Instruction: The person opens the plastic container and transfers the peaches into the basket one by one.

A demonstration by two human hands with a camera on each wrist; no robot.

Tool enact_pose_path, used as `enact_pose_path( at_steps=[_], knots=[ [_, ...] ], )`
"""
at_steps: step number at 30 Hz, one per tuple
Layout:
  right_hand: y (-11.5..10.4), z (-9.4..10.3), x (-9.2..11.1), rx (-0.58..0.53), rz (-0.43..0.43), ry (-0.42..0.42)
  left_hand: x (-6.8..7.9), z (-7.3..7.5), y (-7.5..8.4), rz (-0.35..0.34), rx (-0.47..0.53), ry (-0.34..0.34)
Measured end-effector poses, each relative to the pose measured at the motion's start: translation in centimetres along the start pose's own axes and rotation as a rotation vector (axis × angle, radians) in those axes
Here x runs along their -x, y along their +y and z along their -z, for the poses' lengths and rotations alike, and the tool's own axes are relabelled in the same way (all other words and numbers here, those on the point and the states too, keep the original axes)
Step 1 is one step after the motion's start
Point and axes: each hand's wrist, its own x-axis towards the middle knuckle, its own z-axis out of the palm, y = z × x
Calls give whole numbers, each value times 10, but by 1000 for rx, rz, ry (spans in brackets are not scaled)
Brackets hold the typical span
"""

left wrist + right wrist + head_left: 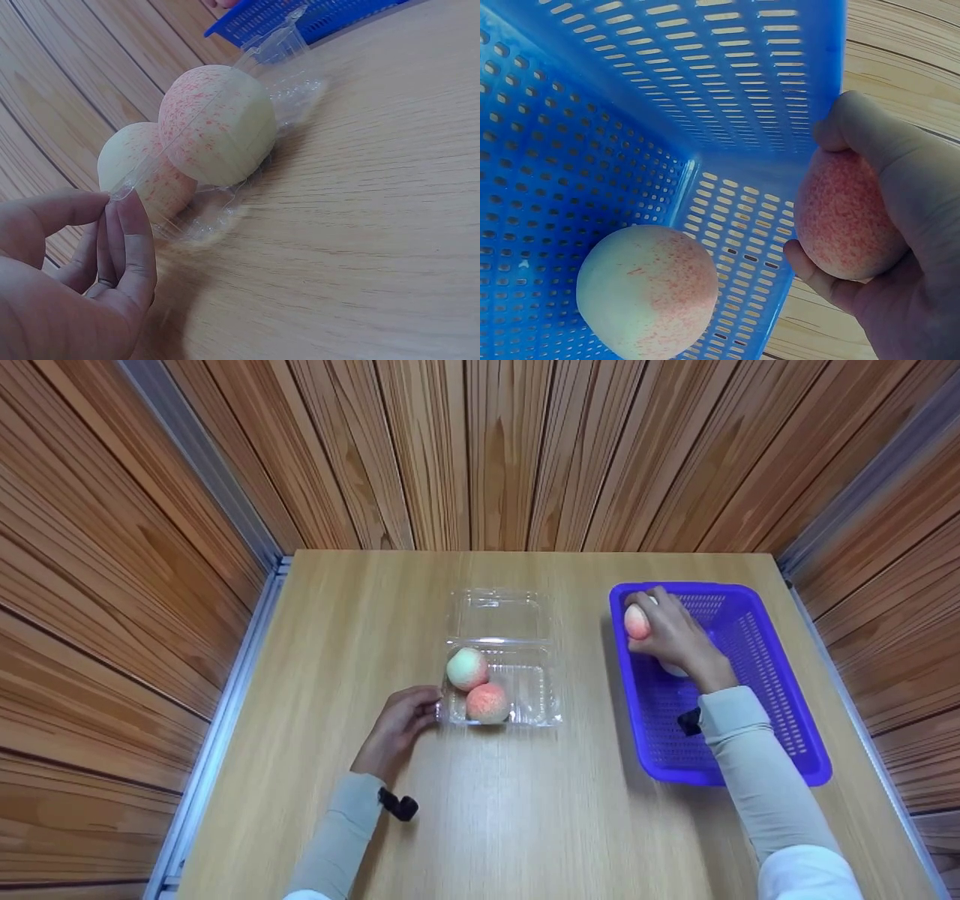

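Wood-plank walls (499,457) around; metal rails (226,701) alongside pale wooden tabletop (525,825).

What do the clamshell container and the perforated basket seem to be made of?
Clamshell container: clear, glossy, probably thin plastic; the tabletop shows through it and highlights line its ridges.
Perforated basket: seemingly moulded plastic, smooth, slightly shiny, with regular slots through its walls.

peaches (217,124): pale, pink-speckled | basket (660,735): violet-blue | table (525,825): tan, wood-grained

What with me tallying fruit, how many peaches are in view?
4: two peaches in the clear container, one in the right hand, one in the basket, where more may be hidden.
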Motion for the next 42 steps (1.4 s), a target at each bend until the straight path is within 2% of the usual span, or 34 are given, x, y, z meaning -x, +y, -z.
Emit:
enact_pose_path(
  at_steps=[17, 23, 34, 42],
  knots=[
    [4, -1, 0, -35, -34, -11, 1, -1, 1, 16, 3, 6],
    [7, -1, -1, -33, -21, 10, -1, -2, -2, -10, 17, 2],
    [10, 0, -5, -53, -99, -59, -1, 1, 0, 4, -5, -4],
    [12, -3, -7, -45, -86, -67, 0, 1, 1, 17, -10, 1]
  ],
)
